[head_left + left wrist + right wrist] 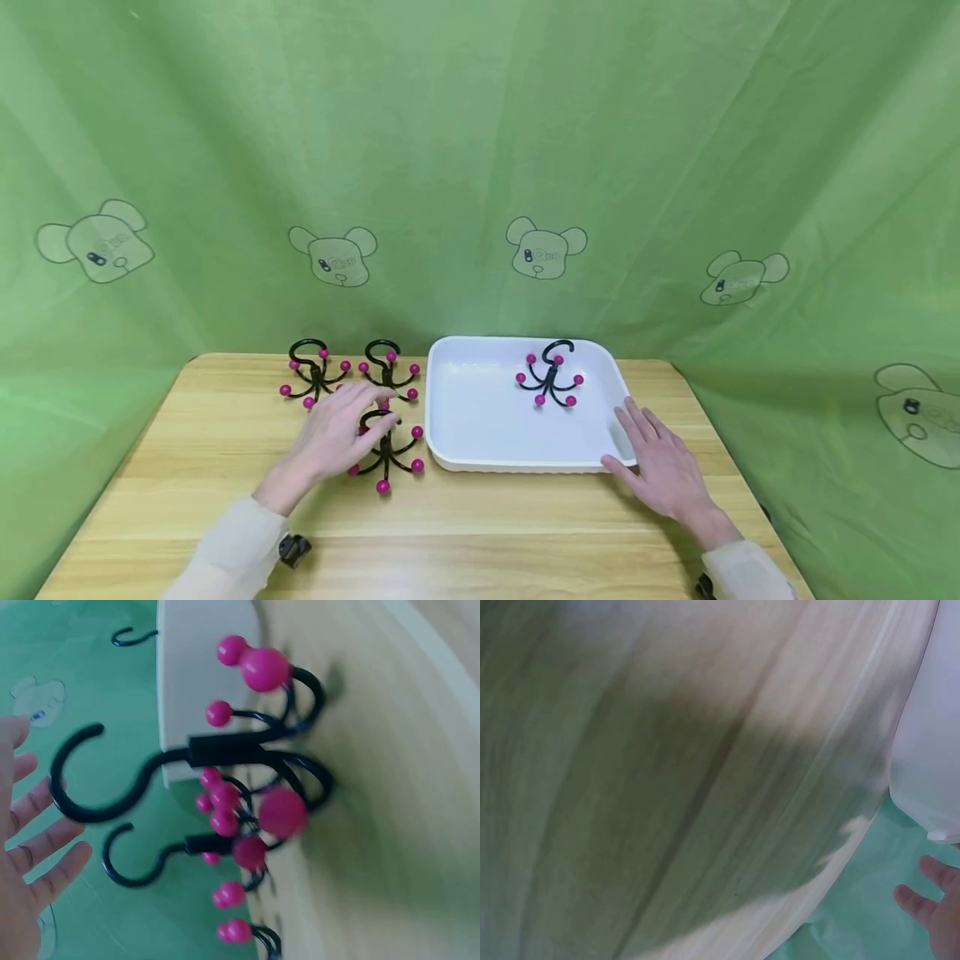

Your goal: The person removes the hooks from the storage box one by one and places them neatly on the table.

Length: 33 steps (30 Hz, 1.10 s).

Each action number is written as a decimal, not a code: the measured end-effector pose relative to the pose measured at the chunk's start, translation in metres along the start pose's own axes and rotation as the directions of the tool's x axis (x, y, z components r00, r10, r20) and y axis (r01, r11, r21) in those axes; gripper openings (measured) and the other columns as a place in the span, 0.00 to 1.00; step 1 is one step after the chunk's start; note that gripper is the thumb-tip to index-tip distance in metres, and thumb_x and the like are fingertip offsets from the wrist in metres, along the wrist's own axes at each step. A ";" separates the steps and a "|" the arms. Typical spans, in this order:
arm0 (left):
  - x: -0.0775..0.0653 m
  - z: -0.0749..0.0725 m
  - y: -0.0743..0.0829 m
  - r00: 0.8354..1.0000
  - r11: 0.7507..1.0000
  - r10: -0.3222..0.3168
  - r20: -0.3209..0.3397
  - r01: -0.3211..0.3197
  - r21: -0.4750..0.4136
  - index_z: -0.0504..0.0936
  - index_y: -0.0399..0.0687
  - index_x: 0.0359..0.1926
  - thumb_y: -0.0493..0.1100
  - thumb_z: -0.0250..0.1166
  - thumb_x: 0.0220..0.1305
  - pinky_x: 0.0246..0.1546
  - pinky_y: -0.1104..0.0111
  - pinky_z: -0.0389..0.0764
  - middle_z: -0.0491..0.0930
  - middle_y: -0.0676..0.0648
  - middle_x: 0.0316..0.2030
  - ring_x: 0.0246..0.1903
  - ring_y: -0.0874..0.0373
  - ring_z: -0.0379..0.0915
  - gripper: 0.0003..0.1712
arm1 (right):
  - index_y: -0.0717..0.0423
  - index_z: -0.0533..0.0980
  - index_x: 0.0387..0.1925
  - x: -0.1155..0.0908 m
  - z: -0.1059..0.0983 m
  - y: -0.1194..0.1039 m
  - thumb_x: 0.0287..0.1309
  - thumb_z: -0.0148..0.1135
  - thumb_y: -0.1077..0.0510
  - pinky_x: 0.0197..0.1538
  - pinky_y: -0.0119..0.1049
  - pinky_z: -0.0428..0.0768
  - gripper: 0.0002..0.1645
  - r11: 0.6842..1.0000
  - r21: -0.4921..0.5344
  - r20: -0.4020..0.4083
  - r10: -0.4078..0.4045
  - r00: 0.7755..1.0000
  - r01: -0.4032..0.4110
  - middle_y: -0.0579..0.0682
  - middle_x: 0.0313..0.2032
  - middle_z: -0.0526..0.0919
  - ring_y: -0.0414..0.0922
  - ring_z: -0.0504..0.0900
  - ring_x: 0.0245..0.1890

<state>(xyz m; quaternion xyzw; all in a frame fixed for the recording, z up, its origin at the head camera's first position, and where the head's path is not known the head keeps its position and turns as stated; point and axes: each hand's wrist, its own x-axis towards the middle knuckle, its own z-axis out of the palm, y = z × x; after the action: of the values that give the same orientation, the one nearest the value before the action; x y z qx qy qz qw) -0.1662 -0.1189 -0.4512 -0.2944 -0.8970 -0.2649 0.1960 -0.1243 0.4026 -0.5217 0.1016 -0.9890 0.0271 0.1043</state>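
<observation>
My left hand [333,433] hovers over a black multi-arm hook hanger [386,454] with pink ball tips, which stands on the table in front. Its fingers are spread loosely around the hanger's curved top hook; the left wrist view shows the hand [34,847] apart from that hook [112,810]. Two similar hangers stand behind, one at left [316,377] and one nearer the tray [387,375]. Another hanger [552,379] sits inside the white tray [480,425]. Fingers straight, my right hand [660,467] is at the tray's front right corner.
The wooden table [465,533] carries everything. A green curtain [442,167] with bear-face prints rises behind the table and along both sides. In the right wrist view, the tray's white side [930,742] shows at the right edge.
</observation>
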 end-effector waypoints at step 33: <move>0.101 0.055 0.113 0.991 0.991 0.080 0.106 -0.068 -0.113 0.83 0.56 0.59 0.59 0.61 0.77 0.48 0.64 0.84 0.87 0.54 0.48 0.49 0.58 0.81 0.20 | 0.55 0.58 0.82 0.000 -0.003 -0.001 0.70 0.57 0.28 0.71 0.73 0.70 0.53 1.000 0.009 0.011 -0.001 1.000 0.001 0.59 0.83 0.55 0.67 0.62 0.78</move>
<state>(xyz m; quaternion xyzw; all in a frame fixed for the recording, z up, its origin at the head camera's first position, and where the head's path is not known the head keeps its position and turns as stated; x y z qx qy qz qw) -0.1812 0.0340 -0.4021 -0.3521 -0.8791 -0.2893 0.1394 -0.1240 0.4017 -0.5191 0.1026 -0.9894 0.0310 0.0984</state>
